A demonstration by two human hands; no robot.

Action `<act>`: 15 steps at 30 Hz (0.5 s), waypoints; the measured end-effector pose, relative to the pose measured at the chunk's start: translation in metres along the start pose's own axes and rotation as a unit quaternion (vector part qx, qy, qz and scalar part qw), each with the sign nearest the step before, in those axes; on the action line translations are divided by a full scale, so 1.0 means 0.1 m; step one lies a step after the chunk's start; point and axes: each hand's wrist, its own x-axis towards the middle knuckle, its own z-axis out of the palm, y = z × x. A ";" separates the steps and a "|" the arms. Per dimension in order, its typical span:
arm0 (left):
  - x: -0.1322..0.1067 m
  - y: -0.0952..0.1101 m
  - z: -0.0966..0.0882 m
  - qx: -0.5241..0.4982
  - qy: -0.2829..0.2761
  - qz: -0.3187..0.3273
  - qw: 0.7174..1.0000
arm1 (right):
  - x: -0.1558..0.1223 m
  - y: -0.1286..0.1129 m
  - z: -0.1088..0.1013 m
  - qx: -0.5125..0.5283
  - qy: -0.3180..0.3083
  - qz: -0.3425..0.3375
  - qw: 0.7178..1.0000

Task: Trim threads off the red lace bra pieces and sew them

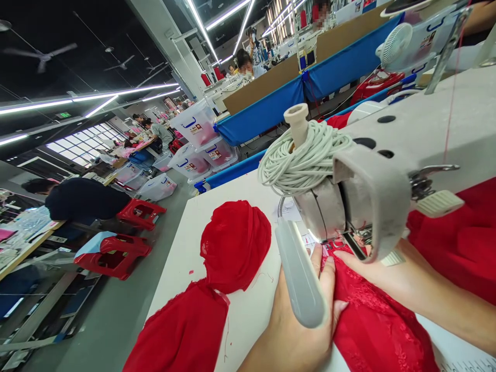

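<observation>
Left hand (pixel 315 338): fingers extended, slightly spread, tips laid on red lace cloth (pixel 375 320) just beside the needle area; thumb set apart from the fingers, also on the cloth. Right hand (pixel 383 277): reaches in from the other side, one digit stretched along the cloth toward the same spot; remainder partly hidden behind the machine head, so cannot tell whether it pinches anything.

Cloth position: under the front end of the sewing machine (pixel 372 165), running from the needle area toward the near side of the worktop (pixel 248 315). Contact at the needle itself too small to make out.

On and about the machine: coil of pale green cord (pixel 306 160) around a post on top; grey paddle-shaped piece (pixel 300 281) in front of the left hand, overlapping it in view. More red fabric (pixel 461 232) on the far side of the right forearm. Graduated scale (pixel 470 364) at the near right of the worktop.

Left part of worktop: rounded red piece (pixel 236 245) between the far left corner and the machine; second red piece (pixel 182 330) touching it, nearer, reaching the left edge. Loose threads beside both.

Beyond the far edge: blue cloth trough (pixel 267 111), small white fan (pixel 397 44), stacked clear bins (pixel 197 124). Past the left edge, on the floor: red stools (pixel 116 258); a co-worker in a dark top (pixel 87 199) bends over another table.
</observation>
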 end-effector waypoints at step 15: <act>-0.01 -0.01 0.05 -0.027 -0.005 -0.009 1.000 | -0.09 0.06 0.12 -0.014 -0.066 0.091 0.994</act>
